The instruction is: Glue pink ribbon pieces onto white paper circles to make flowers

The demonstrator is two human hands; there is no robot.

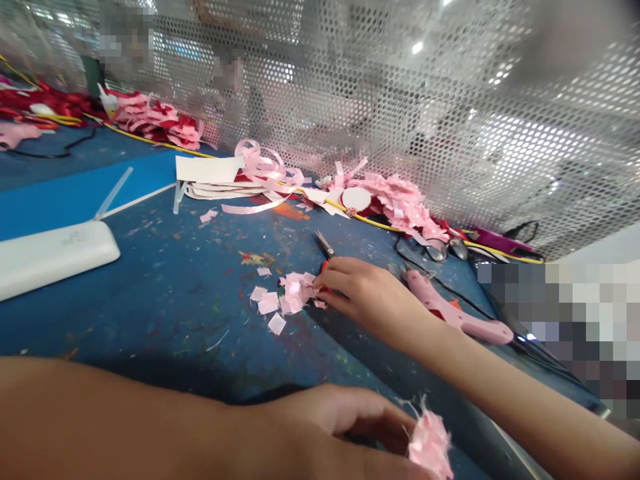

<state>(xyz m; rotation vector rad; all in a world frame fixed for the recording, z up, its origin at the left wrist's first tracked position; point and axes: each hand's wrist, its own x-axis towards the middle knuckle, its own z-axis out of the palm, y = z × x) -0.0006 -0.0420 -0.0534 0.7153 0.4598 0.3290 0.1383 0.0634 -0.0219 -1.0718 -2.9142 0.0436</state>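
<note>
**Right hand on the scissors, left hand holding a pink tuft**

The right hand (363, 293) reaches across the blue bench (165, 280) from 4 o'clock and rests near the centre of the view. Its fingers are curled down over the red handles of the scissors (324, 245); the dark blades stick out from under the fingertips toward 11 o'clock. Whether the fingers sit in the handle loops cannot be told, since the hand hides them.

Just beside the fingertips, at 9 o'clock of the hand, lies a small heap of pink squares (287, 297). The nearest pieces touch the fingertips; a few loose ones are scattered further toward 8 o'clock.

The left hand (345, 417) lies at the bottom edge, at 6 o'clock of the view, its forearm crossing the whole lower left. Its fingers are closed on a pink tuft (431, 443) with frayed edges, which pokes out at 3 o'clock of the hand.

At 3 o'clock of the right hand, close to the wrist, a pink glue gun (450, 310) lies flat on the bench with its nozzle toward the scissors. At 12 o'clock, along the perforated screen (450, 120), sit pink ribbon strips (260, 173) and a pile of pink paper flowers (395, 197). A white flat case (50, 257) lies at 9 o'clock, well apart from both hands.
</note>
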